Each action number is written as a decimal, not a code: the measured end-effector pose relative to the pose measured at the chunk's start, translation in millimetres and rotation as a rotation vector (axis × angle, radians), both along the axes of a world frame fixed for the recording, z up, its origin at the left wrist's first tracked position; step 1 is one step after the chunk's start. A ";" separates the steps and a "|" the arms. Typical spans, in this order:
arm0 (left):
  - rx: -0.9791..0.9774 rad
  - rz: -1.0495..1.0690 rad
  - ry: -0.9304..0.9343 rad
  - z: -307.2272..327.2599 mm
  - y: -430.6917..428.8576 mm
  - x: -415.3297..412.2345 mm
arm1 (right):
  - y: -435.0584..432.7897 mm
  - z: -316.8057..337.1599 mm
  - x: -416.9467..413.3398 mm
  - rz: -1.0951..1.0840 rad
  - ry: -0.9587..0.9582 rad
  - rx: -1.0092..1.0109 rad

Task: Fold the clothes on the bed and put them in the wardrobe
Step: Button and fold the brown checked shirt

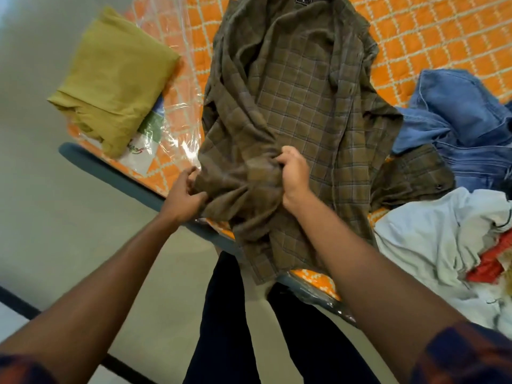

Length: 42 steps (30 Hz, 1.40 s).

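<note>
While both hands grip its bunched cloth, one brown checked cotton shirt (299, 106) lies spread on the orange quilted bed cover (429, 31).
Shirt: collar label at the far end, hem hanging over the near bed edge. Left hand (185, 198): fingers curled, pinching the gathered left side. Right hand (295, 173): clenched around a fold just beside it. Folded mustard-yellow garment (116, 79): left of the shirt, on a clear plastic sheet (180, 128). Crumpled blue denim jeans (465, 112): right of the shirt, touching it. Pale grey-white rumpled garment (432, 239): nearer, right, with a red cloth (493, 261) at its edge.
</note>
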<state>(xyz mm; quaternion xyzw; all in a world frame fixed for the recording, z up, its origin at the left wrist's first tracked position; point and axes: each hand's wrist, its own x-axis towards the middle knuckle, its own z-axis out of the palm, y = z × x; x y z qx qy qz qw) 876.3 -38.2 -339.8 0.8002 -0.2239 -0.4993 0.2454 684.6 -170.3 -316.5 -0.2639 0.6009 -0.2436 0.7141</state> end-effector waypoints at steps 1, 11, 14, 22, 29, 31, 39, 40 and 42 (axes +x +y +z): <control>0.008 0.012 0.027 -0.7 -0.5 -1.7 | -8.8 3.7 -2.3 -0.087 -0.083 0.073; -0.118 -0.317 -0.540 7.4 9.4 -60.0 | -41.0 21.1 -30.4 0.459 0.015 0.172; -0.396 -0.320 -0.268 17.4 11.2 -91.9 | -21.9 13.6 -28.4 0.858 0.364 0.030; -0.243 0.297 -0.056 15.5 -31.4 -76.6 | -29.9 12.9 -43.6 0.518 0.611 -0.348; 0.142 -0.063 -0.367 -20.1 -60.6 -58.6 | -49.2 30.0 -67.8 0.534 0.573 -0.594; 0.111 0.052 -0.293 -22.5 -69.9 -69.9 | -46.4 30.2 -66.9 0.636 0.625 -0.608; -0.147 -0.026 -0.126 -8.3 -48.0 -68.8 | -22.1 43.1 -44.5 0.865 0.858 -0.592; -0.211 0.044 -0.182 0.2 -44.0 -52.9 | -18.9 46.1 -41.5 0.900 0.904 -0.564; -0.328 0.193 -0.360 21.6 -40.7 -14.9 | -8.9 59.1 -36.8 0.971 0.992 -0.535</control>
